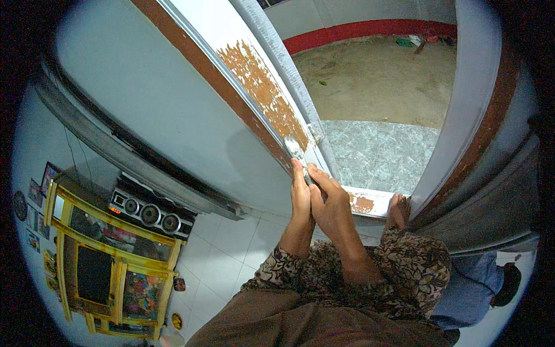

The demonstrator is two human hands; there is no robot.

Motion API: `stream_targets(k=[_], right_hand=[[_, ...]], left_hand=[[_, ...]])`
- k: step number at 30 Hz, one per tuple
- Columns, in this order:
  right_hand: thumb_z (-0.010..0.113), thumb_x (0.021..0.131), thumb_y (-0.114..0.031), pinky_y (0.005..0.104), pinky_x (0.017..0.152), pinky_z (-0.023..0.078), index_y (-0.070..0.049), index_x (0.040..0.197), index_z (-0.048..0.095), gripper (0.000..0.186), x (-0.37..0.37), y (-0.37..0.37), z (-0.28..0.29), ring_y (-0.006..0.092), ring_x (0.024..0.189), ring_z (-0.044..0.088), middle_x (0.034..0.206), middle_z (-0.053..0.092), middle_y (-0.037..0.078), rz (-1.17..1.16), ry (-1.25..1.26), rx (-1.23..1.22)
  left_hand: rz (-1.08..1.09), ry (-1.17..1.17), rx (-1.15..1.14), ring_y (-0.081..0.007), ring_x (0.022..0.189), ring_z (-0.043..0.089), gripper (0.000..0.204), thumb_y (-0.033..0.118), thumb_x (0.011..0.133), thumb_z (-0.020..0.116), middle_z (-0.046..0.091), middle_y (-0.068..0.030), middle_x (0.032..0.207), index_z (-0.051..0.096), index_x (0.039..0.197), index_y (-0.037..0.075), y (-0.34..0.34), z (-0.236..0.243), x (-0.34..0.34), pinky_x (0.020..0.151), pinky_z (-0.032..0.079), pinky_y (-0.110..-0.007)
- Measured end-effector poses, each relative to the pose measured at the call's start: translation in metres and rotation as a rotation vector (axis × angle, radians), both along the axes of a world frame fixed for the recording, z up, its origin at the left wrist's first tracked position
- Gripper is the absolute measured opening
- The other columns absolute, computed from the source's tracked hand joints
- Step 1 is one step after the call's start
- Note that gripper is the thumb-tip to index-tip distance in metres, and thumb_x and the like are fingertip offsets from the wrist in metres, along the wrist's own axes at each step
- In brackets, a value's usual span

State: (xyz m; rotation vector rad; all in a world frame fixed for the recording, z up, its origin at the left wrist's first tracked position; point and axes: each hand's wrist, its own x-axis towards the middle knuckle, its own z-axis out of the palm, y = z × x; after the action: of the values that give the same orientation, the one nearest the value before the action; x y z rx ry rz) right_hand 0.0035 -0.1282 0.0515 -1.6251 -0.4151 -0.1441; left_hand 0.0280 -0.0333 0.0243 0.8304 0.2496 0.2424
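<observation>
Scraper [297,156] clasped two-handed between left hand [301,196] and right hand [334,207], with the left a touch nearer the blade [290,142]. Sticks out ahead of both, up and left, long axis pretty much lengthwise with the white door frame [222,29]. Sits right at the lower end of the brown patch [263,92]; can't tell if touching, tbh.

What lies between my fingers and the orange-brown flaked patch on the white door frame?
The head view shows a flat, whitish, metal-looking scraper blade there.
</observation>
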Motion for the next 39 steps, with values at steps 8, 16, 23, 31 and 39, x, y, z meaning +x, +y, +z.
stream_targets(k=[8,16,23,31,39], right_hand=[[0.050,0.087,-0.001,0.0427,0.106,0.039,0.005,0.121,0.056,0.035,-0.003,0.005,-0.009,0.0380,0.122,0.052,0.126,0.057,0.025,-0.010,-0.060,0.065],[0.047,0.091,-0.001,0.0384,0.105,0.040,0.007,0.124,0.054,0.035,-0.005,0.018,-0.012,0.0350,0.124,0.053,0.129,0.056,0.026,-0.020,-0.031,0.112],[0.048,0.089,-0.004,0.0436,0.102,0.042,0.004,0.122,0.054,0.035,-0.003,0.012,-0.015,0.0416,0.117,0.054,0.124,0.057,0.027,0.001,-0.069,0.057],[0.051,0.089,0.000,0.0393,0.103,0.042,0.006,0.122,0.056,0.035,0.003,0.007,-0.004,0.0364,0.121,0.055,0.125,0.058,0.025,-0.010,-0.105,0.047],[0.059,0.086,0.001,0.0368,0.094,0.049,-0.001,0.120,0.063,0.034,0.012,0.014,-0.034,0.0307,0.111,0.062,0.118,0.063,0.021,-0.102,-0.167,0.097]], left_hand=[[0.024,0.033,0.102,-0.0128,0.077,0.056,0.055,0.058,0.098,0.041,0.057,-0.0034,0.085,0.058,0.098,0.006,0.008,-0.012,-0.003,0.066,0.047,-0.027],[0.059,0.131,0.293,-0.0134,0.079,0.054,0.057,0.057,0.098,0.041,0.058,-0.0037,0.088,0.061,0.100,0.004,0.020,-0.008,-0.004,0.070,0.045,-0.028],[0.019,0.110,0.238,-0.0126,0.078,0.055,0.057,0.058,0.098,0.041,0.057,-0.0024,0.084,0.061,0.097,0.005,0.017,-0.009,-0.008,0.066,0.045,-0.028],[0.069,0.129,0.258,-0.0158,0.075,0.058,0.058,0.058,0.099,0.038,0.059,-0.0055,0.084,0.058,0.096,0.004,0.002,0.010,-0.007,0.064,0.048,-0.028],[-0.064,-0.123,0.043,-0.0147,0.079,0.053,0.053,0.057,0.101,0.030,0.053,-0.0043,0.081,0.052,0.094,0.009,0.005,-0.013,0.003,0.071,0.046,-0.028]])
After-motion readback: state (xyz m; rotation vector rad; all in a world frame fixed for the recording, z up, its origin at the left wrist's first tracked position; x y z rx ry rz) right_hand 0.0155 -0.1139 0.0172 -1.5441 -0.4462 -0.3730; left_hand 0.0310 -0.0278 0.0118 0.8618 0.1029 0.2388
